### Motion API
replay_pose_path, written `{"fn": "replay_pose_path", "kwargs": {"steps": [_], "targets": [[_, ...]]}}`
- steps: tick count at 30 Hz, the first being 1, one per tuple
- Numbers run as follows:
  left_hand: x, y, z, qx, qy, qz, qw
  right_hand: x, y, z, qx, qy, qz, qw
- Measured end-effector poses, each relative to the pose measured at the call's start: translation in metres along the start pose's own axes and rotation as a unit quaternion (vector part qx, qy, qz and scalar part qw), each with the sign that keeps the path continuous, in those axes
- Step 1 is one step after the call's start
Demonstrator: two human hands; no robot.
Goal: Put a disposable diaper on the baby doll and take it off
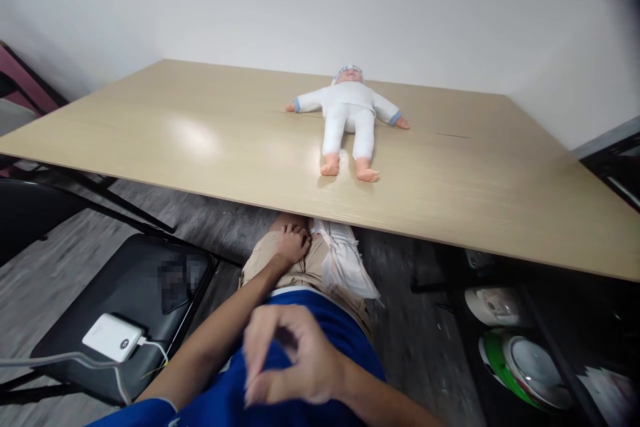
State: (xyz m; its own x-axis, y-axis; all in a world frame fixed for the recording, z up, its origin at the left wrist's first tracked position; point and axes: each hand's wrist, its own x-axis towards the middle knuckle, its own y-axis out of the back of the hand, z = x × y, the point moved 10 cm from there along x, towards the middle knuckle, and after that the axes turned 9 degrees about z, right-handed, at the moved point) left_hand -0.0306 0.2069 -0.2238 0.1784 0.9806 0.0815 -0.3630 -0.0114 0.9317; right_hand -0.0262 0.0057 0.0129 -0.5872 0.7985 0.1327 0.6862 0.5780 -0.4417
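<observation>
Two hands of ours are in view, and the doll lies well apart from both, ahead and slightly to the right, up on the table. We see it on its back, its long axis running away from us: the bare feet point toward our near edge, the capped head sits by the wall, and both arms are spread out sideways. Our left hand looks the nearer of the two to it, yet it rests lower down, on the tan shorts, just short of the tabletop's near edge.

Its fingers are loosely bent and draped over the cloth, with nothing visible in their hold, though we cannot see underneath them. Just beside them, to the right, a crumpled white item lies across our lap, partly hidden below the table; whether the fingertips touch it we cannot tell.

Our right hand is raised in front of the blue shirt, closer to our body and blurred. We see its fingers curled toward the thumb, a gap between them, the tips near each other; no object shows there. Both the doll and the white item lie beyond this hand, the white item much the nearer.
</observation>
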Motion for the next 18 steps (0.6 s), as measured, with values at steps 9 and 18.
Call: {"fn": "replay_pose_path", "kwargs": {"steps": [9, 18], "targets": [[-0.02, 0.029, 0.013, -0.121, 0.05, 0.036, 0.991, -0.115, 0.306, 0.001, -0.318, -0.076, 0.474, 0.817], [-0.022, 0.006, 0.049, -0.266, 0.138, -0.062, 0.952, -0.101, 0.377, 0.06, -0.303, -0.188, 0.496, 0.792]]}}
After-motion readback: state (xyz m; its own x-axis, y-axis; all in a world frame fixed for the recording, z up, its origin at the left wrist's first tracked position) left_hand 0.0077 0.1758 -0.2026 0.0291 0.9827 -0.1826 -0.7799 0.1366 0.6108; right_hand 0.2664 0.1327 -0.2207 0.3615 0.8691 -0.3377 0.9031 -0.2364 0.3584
